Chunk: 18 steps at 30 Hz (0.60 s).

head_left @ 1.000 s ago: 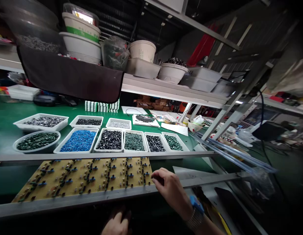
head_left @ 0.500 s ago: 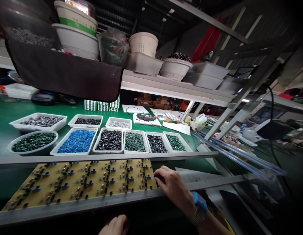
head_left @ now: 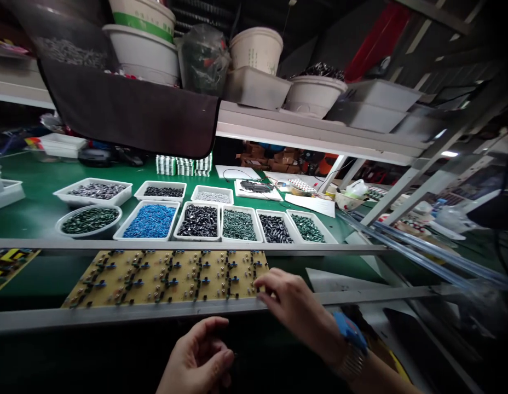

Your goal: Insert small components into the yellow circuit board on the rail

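A yellowish-brown circuit board (head_left: 166, 279) lies between metal rails, studded with rows of blue and black components and small brass-coloured parts. My right hand (head_left: 290, 298) rests at its near right corner, with the fingertips touching the board's edge. Whether those fingers pinch anything is hidden. My left hand (head_left: 198, 355) hangs below the near rail, over dark space and away from the board. Its fingers curl inward, and a small dark speck near the fingertips is too dim to identify.
Beyond the far metal rail (head_left: 188, 247) stand white trays of sorted components, including a tray of blue parts (head_left: 149, 221), on a green bench (head_left: 32, 175). Another circuit board (head_left: 10, 271) sits at the left. Overhead, a shelf (head_left: 319, 131) carries tubs and bins. Clear tubes (head_left: 418, 251) run along the right.
My view has swung left, bringing a second board in at the left edge. My left hand has risen further into view, and my right hand stays at the board's right corner.
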### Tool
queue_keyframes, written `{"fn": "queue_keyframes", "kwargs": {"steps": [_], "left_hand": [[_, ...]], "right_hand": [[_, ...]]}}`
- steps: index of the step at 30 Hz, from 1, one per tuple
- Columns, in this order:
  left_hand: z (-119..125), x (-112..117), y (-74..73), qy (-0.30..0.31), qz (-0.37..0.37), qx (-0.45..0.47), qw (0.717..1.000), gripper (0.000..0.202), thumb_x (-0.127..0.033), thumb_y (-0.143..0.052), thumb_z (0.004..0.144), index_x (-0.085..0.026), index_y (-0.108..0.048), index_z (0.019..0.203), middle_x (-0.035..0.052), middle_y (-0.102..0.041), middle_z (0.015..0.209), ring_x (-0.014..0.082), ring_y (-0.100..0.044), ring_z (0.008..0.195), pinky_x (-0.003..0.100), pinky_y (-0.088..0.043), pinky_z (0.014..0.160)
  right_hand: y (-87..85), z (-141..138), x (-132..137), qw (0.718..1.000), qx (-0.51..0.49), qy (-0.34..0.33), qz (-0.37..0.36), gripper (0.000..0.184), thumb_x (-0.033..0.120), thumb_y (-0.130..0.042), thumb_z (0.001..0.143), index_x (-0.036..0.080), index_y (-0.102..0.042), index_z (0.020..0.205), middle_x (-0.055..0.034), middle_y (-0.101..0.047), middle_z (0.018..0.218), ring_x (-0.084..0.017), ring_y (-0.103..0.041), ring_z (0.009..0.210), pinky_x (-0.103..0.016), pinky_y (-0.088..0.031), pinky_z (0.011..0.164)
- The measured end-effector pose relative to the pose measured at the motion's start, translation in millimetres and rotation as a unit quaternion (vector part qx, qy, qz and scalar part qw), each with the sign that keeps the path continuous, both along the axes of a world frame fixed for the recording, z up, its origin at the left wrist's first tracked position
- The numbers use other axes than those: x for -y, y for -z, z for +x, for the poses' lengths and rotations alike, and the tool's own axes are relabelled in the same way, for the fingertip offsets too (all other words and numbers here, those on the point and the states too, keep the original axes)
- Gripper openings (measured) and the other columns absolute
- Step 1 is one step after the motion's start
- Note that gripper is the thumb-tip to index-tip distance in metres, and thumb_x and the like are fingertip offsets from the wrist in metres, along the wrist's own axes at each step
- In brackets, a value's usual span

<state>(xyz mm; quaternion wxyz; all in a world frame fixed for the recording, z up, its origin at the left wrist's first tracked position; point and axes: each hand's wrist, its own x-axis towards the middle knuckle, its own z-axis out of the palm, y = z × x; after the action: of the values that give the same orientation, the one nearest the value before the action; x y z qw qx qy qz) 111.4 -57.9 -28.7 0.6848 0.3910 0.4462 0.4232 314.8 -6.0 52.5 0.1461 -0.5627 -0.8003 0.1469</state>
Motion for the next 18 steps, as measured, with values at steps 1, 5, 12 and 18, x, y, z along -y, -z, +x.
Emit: {"fn": "queue_keyframes", "kwargs": {"steps": [1, 5, 12, 18], "left_hand": [[-1, 0, -5.4, 0.002, 0.002, 0.018, 1.0, 0.063, -0.052, -0.084, 0.061, -0.014, -0.062, 0.107, -0.0041, -0.061, 0.061, 0.0094, -0.057, 0.049, 0.017, -0.038, 0.043], [-9, -1, -26.2, 0.01, 0.003, 0.072, 0.997, 0.065, -0.038, -0.086, 0.063, -0.013, -0.059, 0.116, 0.0034, -0.072, 0.074, 0.0117, -0.062, 0.064, 0.022, -0.047, 0.061], [-19, 0, -37.3, 0.068, 0.015, 0.009, 0.998, 0.041, -0.039, -0.078, 0.072, -0.012, -0.071, 0.103, 0.0015, -0.068, 0.069, 0.0104, -0.055, 0.06, 0.02, -0.04, 0.056], [-21, 8, -37.9, 0.094, -0.013, 0.048, 0.994, 0.043, -0.052, -0.083, 0.062, -0.012, -0.073, 0.072, 0.002, -0.066, 0.059, 0.0067, -0.052, 0.049, 0.016, -0.033, 0.047]], "right_hand": [[-2.3, -10, 10, 0.998, -0.03, -0.053, -0.016, 0.018, 0.013, -0.06, 0.087, 0.021, -0.07, 0.1, -0.0018, -0.067, 0.094, -0.015, -0.063, 0.082, -0.023, -0.046, 0.076], [-7.6, -44, 37, 0.981, -0.033, -0.193, 0.001, 0.013, 0.018, -0.059, 0.09, 0.02, -0.072, 0.092, -0.0014, -0.066, 0.083, -0.014, -0.061, 0.075, -0.022, -0.045, 0.068], [-10.2, -50, 41, 0.982, 0.006, -0.183, 0.039, 0.017, 0.01, -0.061, 0.085, 0.016, -0.068, 0.071, -0.0015, -0.064, 0.074, -0.014, -0.058, 0.064, -0.024, -0.041, 0.059], [-11.7, -41, 47, 0.948, -0.257, -0.172, -0.069, 0.013, 0.011, -0.063, 0.085, 0.018, -0.073, 0.086, -0.0015, -0.066, 0.086, -0.01, -0.063, 0.074, -0.016, -0.046, 0.069]]}}
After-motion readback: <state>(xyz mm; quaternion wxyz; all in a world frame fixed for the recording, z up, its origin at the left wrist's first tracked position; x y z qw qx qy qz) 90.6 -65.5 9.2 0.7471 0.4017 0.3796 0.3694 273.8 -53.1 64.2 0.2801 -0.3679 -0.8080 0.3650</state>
